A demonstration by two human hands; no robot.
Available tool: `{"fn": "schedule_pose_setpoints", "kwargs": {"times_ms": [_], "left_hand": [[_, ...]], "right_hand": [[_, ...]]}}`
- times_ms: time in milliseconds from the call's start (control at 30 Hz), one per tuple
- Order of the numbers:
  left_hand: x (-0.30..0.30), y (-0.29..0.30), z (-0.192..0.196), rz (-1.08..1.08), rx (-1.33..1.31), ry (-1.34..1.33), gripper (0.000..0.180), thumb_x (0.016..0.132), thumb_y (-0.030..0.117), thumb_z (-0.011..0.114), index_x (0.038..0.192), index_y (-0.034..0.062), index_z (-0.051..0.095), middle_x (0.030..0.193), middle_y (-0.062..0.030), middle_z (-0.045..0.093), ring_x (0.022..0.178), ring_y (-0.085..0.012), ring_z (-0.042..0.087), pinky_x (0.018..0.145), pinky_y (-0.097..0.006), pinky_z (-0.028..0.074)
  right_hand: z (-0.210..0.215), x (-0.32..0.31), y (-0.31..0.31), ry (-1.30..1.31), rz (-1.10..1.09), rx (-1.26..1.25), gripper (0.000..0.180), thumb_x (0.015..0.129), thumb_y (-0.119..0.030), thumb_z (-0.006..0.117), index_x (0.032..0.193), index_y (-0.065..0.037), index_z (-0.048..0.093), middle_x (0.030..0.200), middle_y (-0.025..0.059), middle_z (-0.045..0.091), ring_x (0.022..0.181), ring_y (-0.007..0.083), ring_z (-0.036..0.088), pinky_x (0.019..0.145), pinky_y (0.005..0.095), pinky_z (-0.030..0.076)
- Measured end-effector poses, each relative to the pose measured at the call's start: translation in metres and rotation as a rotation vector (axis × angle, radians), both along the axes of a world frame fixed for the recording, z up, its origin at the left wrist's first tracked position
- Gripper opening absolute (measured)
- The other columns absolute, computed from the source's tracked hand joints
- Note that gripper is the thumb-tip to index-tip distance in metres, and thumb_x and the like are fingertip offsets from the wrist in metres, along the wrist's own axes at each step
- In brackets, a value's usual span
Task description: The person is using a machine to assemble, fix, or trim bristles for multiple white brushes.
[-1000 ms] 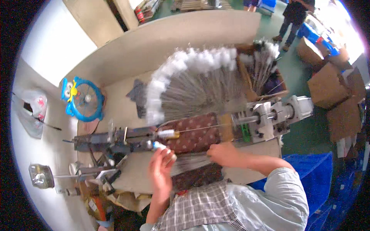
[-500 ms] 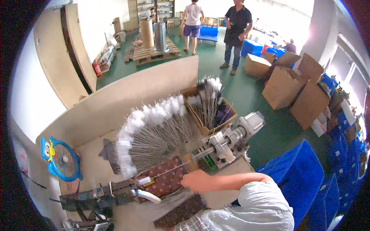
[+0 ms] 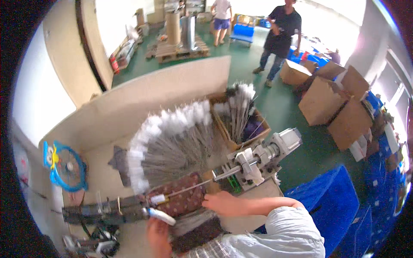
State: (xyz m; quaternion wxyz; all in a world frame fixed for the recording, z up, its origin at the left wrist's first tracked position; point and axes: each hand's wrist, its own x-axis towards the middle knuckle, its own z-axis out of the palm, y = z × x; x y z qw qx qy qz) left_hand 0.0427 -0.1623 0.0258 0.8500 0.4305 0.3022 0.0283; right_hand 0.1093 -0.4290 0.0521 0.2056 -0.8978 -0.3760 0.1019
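Right arm comes in wearing a pale grey short sleeve (image 3: 289, 228), loose and creased at the shoulder. A checked shirt front (image 3: 211, 251) shows at the bottom edge. Both the left hand (image 3: 158, 230) and right hand (image 3: 221, 203) are bare, no gloves.

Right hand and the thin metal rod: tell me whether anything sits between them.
Nothing visible stands between them. The right hand rests on the patterned brown pad just below the thin metal rod, which runs from the grey machine head to the white-tipped piece. The gap looks bare; whether the fingers touch the rod cannot be told.

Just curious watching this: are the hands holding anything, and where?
Left hand holds a white tube by its lower end. Right hand rests on the patterned pad; grip unclear.
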Motion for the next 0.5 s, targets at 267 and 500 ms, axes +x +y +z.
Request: {"fn": "schedule_pose_setpoints", "kwargs": {"times_ms": [267, 500], "left_hand": [[0.036, -0.031, 0.109, -0.307, -0.930, 0.094, 0.032, 0.092, 0.034, 0.046, 0.087, 0.0054, 0.059, 0.069, -0.0018, 0.052, 0.049, -0.0094, 0.042, 0.045, -0.024, 0.037], [0.004, 0.008, 0.115, -0.273, -0.717, -0.209, 0.046, 0.093, 0.047, 0.037, 0.097, 0.0038, 0.054, 0.058, 0.0005, 0.041, 0.043, -0.0089, 0.034, 0.040, -0.024, 0.031]], "right_hand": [[0.004, -0.002, 0.007, 0.101, -0.135, -0.108, 0.020, 0.070, -0.003, 0.056, 0.090, -0.002, 0.053, 0.088, 0.0162, 0.054, 0.078, 0.0329, 0.060, 0.062, 0.0414, 0.051], [0.042, -0.003, -0.030, -0.223, -0.109, -0.226, 0.012, 0.072, -0.006, 0.054, 0.083, -0.004, 0.051, 0.082, 0.0123, 0.051, 0.078, 0.0310, 0.056, 0.066, 0.0368, 0.049]]}}
